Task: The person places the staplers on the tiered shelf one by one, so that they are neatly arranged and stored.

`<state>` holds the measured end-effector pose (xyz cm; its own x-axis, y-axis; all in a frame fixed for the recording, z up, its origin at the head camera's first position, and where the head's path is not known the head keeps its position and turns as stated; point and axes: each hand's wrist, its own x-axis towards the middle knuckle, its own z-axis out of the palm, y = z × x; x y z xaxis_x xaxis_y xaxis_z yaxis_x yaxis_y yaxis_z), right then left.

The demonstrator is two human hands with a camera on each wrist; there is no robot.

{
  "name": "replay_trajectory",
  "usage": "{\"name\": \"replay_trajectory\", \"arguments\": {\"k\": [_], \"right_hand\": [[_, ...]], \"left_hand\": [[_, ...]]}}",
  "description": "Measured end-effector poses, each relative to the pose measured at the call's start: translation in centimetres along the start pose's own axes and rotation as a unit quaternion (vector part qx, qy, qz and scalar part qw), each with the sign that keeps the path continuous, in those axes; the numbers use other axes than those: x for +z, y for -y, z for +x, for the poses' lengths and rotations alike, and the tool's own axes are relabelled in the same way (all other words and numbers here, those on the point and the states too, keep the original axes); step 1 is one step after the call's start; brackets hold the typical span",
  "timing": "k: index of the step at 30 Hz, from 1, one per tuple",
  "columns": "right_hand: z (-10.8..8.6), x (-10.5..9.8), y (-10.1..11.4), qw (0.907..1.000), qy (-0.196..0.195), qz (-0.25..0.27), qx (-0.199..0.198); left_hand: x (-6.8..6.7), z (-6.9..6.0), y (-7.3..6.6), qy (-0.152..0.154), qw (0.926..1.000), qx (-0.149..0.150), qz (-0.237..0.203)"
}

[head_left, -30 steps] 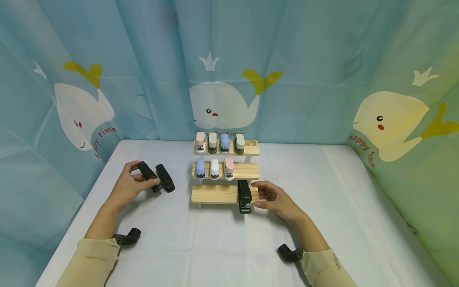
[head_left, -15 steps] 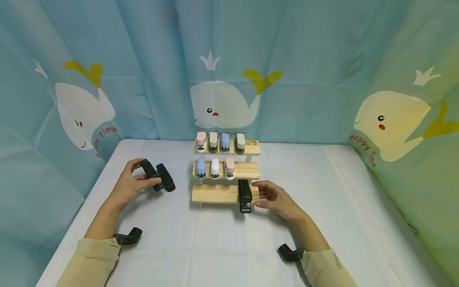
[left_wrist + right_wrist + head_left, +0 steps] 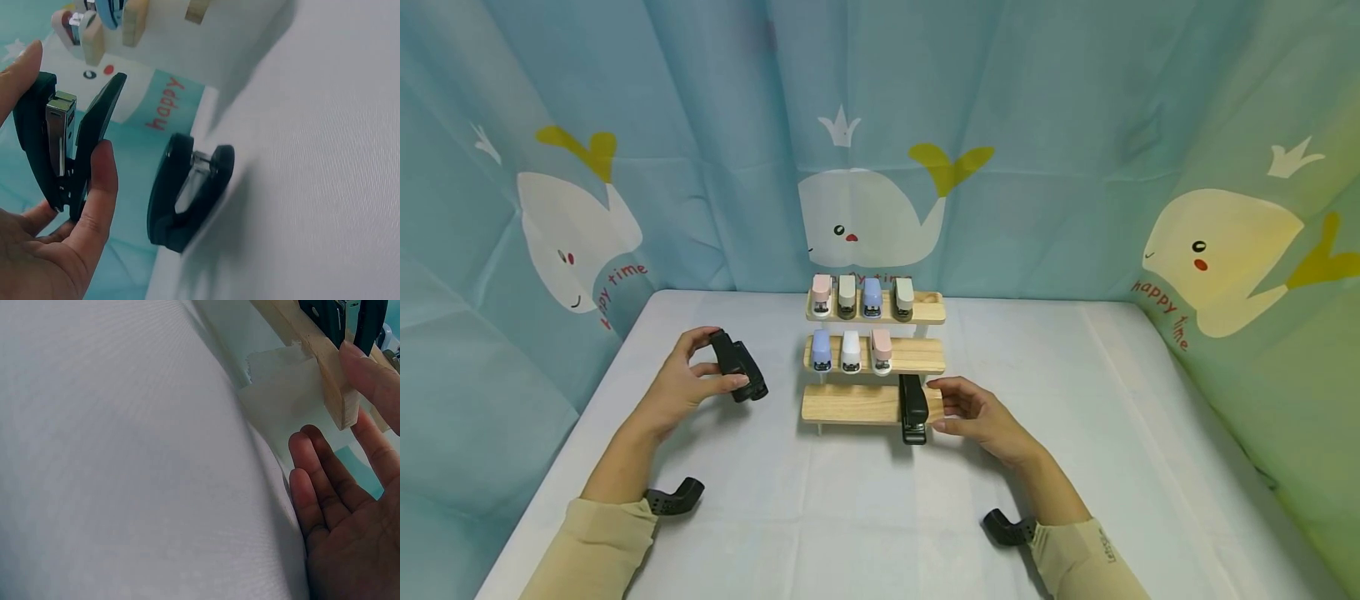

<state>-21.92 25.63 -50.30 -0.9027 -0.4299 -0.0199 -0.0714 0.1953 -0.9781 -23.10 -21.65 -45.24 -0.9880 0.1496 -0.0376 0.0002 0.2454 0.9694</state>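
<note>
My left hand (image 3: 681, 387) grips a black stapler (image 3: 724, 352) between thumb and fingers, off the table; its jaws stand apart, showing the metal magazine. A second black stapler (image 3: 164, 194) lies on the table just beyond it, partly overlapped in the head view. My right hand (image 3: 981, 421) is at the right end of the bottom wooden shelf (image 3: 850, 404), fingers loosely bent. Its thumb tip is by the shelf's front edge, close to a third black stapler (image 3: 913, 408) on that shelf; whether it touches is unclear.
The three-tier wooden stand has a middle shelf (image 3: 917, 357) with blue, white and pink mini staplers, and a top shelf (image 3: 931, 308) with several pastel ones. A whale-print curtain (image 3: 1045, 100) closes off the back and sides of the white table (image 3: 850, 517).
My left hand has moved slightly right with its stapler, which now overlaps the second black stapler in the head view. My right hand has stayed beside the bottom shelf.
</note>
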Motion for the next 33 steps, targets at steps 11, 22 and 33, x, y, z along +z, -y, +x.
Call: {"name": "replay_trajectory", "arguments": {"k": [11, 22, 33], "right_hand": [[0.0, 0.0, -0.1, 1.0000, 0.001, -0.001, -0.003], [0.0, 0.0, -0.1, 1.0000, 0.001, -0.006, -0.003], [-0.1, 0.0, 0.2, 0.9998, -0.005, -0.019, 0.003]], "left_hand": [[1.6, -0.4, -1.2, 0.022, 0.9996, 0.014, 0.013], [2.9, -0.5, -1.6, 0.044, 0.9989, 0.016, 0.003], [4.3, -0.9, -2.1, 0.071, 0.9973, 0.015, 0.012]]}}
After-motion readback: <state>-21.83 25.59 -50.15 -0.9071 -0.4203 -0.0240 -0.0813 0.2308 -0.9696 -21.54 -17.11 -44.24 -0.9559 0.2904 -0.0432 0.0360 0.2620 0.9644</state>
